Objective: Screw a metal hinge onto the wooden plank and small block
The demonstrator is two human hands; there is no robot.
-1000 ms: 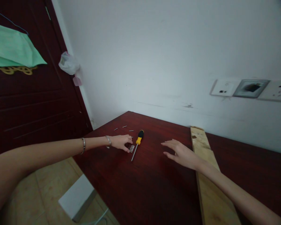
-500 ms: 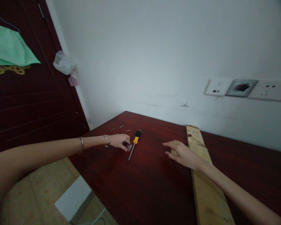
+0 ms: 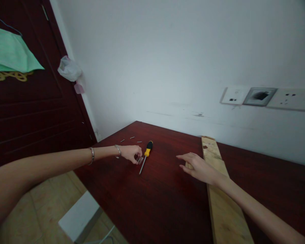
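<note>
My left hand point(image 3: 132, 154), with bracelets on its wrist, is at the far left part of the table. Its thumb and fingers are closed on a small metal hinge point(image 3: 140, 160) with holes. Just right of the hinge lies a screwdriver point(image 3: 147, 153) with a black and yellow handle, its shaft toward me. My right hand point(image 3: 197, 166) reaches across a long wooden board point(image 3: 226, 206). Between its thumb and index finger shows the pale end of a piece of wood point(image 3: 188, 165); its other fingers are hidden. Behind my left hand lie several screws point(image 3: 132, 137).
The dark red table point(image 3: 162, 203) meets the white wall at the back, where sockets point(image 3: 260, 96) are fixed. A white box point(image 3: 78, 213) and a cable are on the floor at lower left. A door point(image 3: 27, 112) with a green cloth point(image 3: 12, 51) stands left.
My left hand shifts very slightly at the hinge, its fingers curling a little more. The right hand, screwdriver, screws and board stay in place.
</note>
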